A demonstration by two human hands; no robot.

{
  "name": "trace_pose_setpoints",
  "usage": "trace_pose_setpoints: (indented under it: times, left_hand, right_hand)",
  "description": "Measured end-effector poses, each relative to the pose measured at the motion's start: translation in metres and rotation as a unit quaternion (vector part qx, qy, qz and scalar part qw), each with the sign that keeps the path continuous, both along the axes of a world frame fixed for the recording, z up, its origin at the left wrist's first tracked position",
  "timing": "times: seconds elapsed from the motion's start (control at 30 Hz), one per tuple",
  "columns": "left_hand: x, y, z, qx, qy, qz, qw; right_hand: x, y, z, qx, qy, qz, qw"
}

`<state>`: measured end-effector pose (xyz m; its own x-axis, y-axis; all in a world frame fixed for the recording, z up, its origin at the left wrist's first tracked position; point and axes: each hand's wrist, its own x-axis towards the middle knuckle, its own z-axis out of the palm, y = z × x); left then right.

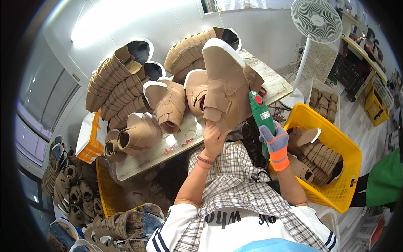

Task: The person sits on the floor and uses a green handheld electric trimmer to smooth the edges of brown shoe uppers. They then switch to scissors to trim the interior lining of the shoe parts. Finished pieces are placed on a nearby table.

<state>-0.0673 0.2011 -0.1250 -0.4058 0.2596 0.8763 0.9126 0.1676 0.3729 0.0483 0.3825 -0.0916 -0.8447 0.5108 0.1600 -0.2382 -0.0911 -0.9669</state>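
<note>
My left hand (215, 140) is bare and closed on the lower edge of a tan ankle boot (226, 84) with a white sole rim, its toe pointing up and a strap across its front. My right hand (275, 145), in a grey and orange glove, is wrapped round a green hand-held power tool (261, 110) with a red button. The tool's tip is beside the boot's right side; whether they touch is hard to tell. Behind and left of the held boot, single tan boots (166, 103) and nested rows of them (113, 82) rest on a worn board (147, 157).
A yellow basket (350, 155) with stacked boots stands at my right. Left are an orange and white box (89, 143), another yellow basket (110, 197) and piled boots (77, 193). A white fan (317, 21) stands behind at right. A person in green (384, 180) is at far right.
</note>
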Motion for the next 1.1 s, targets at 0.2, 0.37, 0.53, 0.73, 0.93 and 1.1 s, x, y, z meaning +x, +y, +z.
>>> trace_pose_setpoints:
  times: [0.2,0.37,0.53,0.73,0.93,1.1]
  left_hand:
    - [0.015,-0.011,0.007,-0.024,-0.096,-0.043,0.994]
    - [0.015,-0.032,0.072,0.329,-0.484,-0.406,0.702]
    - [-0.033,-0.072,0.099,0.341,-0.545,-0.531,0.552]
    - [-0.061,-0.104,0.093,0.406,-0.626,-0.439,0.501]
    - [-0.068,-0.11,0.089,0.433,-0.638,-0.41,0.488]
    - [-0.069,-0.107,0.087,0.438,-0.648,-0.383,0.492]
  right_hand:
    - [0.0,0.012,0.005,0.014,0.018,-0.013,1.0]
    - [0.007,0.047,-0.037,0.194,-0.014,-0.091,0.977]
    - [0.031,0.035,-0.041,0.354,0.022,-0.101,0.93]
    - [0.036,0.018,-0.031,0.394,0.051,-0.046,0.916]
    - [0.035,0.008,-0.024,0.412,0.029,0.003,0.911]
    - [0.034,0.006,-0.029,0.446,0.059,-0.021,0.893]
